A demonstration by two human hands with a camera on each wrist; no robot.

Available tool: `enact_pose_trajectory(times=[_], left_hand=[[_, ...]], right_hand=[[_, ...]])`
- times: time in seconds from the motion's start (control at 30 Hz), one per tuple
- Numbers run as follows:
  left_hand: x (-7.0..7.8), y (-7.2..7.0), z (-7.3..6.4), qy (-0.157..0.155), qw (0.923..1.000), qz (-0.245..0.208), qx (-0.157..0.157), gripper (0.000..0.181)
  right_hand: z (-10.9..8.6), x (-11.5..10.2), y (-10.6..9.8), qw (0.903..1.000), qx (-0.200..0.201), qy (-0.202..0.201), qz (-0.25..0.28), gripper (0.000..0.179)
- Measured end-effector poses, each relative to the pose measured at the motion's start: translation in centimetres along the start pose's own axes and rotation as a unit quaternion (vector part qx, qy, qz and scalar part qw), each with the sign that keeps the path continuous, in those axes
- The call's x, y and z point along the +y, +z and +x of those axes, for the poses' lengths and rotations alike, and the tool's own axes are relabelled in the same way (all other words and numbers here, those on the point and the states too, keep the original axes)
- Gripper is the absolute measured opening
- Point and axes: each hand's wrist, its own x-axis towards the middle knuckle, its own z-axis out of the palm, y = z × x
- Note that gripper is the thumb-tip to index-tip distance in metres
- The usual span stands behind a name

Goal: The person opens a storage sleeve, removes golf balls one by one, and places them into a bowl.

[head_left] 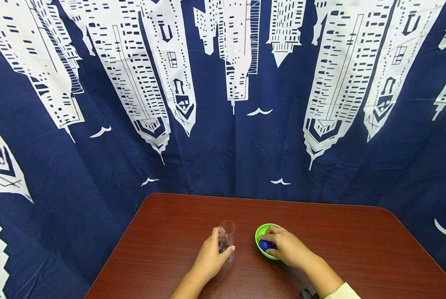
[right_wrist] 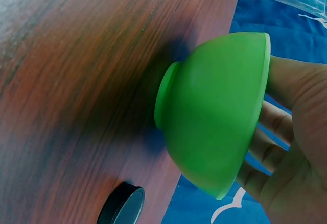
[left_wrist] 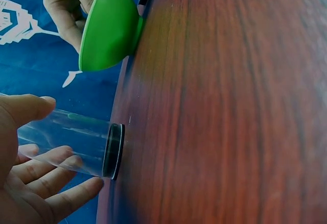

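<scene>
A clear plastic cylinder (head_left: 228,238) with a black base (left_wrist: 113,151) stands upright on the table. My left hand (head_left: 212,254) is around it, thumb on one side and fingers on the other, as the left wrist view also shows. To its right sits a green bowl (right_wrist: 214,106). Reaching into this bowl from above, my right hand (head_left: 287,246) holds a smooth, shiny blue object (head_left: 265,245) between thumb and fingers. The bowl wall hides the fingertips and the blue object in the right wrist view, so its full shape cannot be told.
A black round lid (right_wrist: 122,203) lies on the table near my right forearm. The reddish-brown wooden table (head_left: 338,232) has rounded far corners. Behind it hangs a dark blue cloth (head_left: 215,162) printed with white buildings and birds.
</scene>
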Motion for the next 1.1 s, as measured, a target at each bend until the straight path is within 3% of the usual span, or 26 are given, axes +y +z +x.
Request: enact_pose_trajectory(times=[0.2,0.4,0.6,0.77,0.9,1.1], left_hand=[[0.0,0.2,0.0,0.007,0.9999,0.010,0.007,0.051],[-0.2,0.2,0.0,0.016,0.9997,0.021,0.002,0.070],[-0.2,-0.6,-0.5,0.006,0.9997,0.018,-0.013,0.079],[0.2,-2.0,-0.7,-0.005,0.9992,0.008,-0.038,0.079],[0.4,-3.0,-0.8,-0.004,0.9994,0.018,-0.029,0.073],[0.7,-3.9,-1.0,0.008,0.9992,0.039,0.009,0.073]], right_hand=[[-0.2,0.1,-0.2,0.9999,-0.007,0.013,0.006,0.043],[-0.5,-0.1,-0.6,0.9987,-0.017,0.035,0.035,0.041],[-1.0,-0.5,-0.9,0.9986,0.002,0.025,0.047,0.035],[-1.5,-0.7,-1.0,0.9933,0.065,0.036,0.088,0.023],[-2.0,-0.8,-1.3,0.9837,0.131,0.051,0.112,0.013],[-2.8,-0.7,-1.8,0.9711,0.228,0.050,0.051,0.015]])
